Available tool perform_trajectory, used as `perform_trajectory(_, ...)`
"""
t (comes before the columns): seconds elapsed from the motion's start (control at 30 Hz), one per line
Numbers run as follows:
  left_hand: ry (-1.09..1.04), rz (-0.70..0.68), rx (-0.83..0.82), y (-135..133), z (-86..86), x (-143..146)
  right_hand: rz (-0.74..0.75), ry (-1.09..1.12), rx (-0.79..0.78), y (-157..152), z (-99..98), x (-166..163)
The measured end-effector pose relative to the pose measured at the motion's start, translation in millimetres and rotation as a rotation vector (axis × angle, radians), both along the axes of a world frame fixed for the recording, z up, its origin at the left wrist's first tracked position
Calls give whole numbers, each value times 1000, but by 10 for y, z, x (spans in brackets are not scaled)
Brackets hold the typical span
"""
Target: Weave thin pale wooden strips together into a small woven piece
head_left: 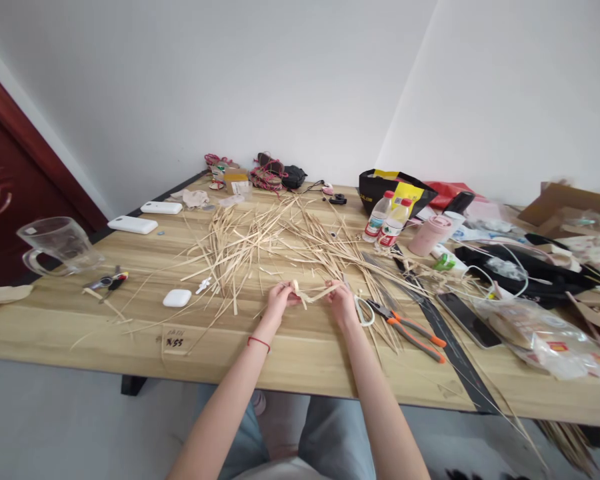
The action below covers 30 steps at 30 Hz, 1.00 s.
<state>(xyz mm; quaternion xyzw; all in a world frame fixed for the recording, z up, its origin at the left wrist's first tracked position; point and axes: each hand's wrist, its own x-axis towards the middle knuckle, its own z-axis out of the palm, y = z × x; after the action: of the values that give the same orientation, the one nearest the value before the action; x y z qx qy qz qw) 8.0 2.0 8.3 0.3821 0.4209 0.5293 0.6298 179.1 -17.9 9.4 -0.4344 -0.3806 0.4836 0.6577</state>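
Observation:
Between my two hands stretches a pale flat straw strip [314, 295], bent and folded near its left end. My left hand [281, 300], with a red cord at the wrist, is closed on the folded end, where a small rolled piece shows at the fingertips. My right hand [342, 301] pinches the other end of the strip. Just right of that hand lie scissors [364, 311] with pale handles, partly hidden by it. Pliers [410, 327] with orange and grey handles rest beside them. Loose straw strips [260, 233] spread in a tangled heap beyond my hands.
On the left are a glass mug [60, 245], a white case [177, 298], white boxes [133, 225] and small cutters [111, 281]. To the right stand two bottles [391, 227], a pink cup [427, 235] and a black bag [375, 187]; a phone [469, 320] lies nearer.

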Motion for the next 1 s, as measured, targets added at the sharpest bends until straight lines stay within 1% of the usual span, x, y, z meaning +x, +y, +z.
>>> perform_trajectory(0.1,23,-16,3,10,-1,8,120,63,0,14,24,20)
perform_trajectory(0.17,51,-2,10,17,-10,22,136,122,28,13,35,58)
perform_trajectory(0.23,71,19,16,25,-22,29,61,175,83,12,29,130)
perform_trajectory(0.37,37,21,18,30,-36,5,-163,293,201,30,-10,302)
perform_trajectory(0.43,-13,18,26,28,-37,-9,-214,346,197,44,-15,337)
perform_trajectory(0.47,-34,19,35,26,-37,-13,-210,347,172,49,-10,333)
perform_trajectory(0.57,-57,27,63,26,-45,-1,-104,259,74,35,25,250)
perform_trajectory(0.63,-45,14,75,30,-57,19,10,177,24,2,47,164)
perform_trajectory(0.73,-3,-16,97,35,-87,50,232,-4,-68,-60,53,33)
perform_trajectory(0.77,18,-24,109,34,-100,57,267,-66,-80,-75,47,-7)
perform_trajectory(0.87,82,-51,157,25,-144,67,301,-228,-59,-90,19,-110)
perform_trajectory(1.0,124,-99,204,16,-192,71,257,-348,-3,-59,-30,-175)
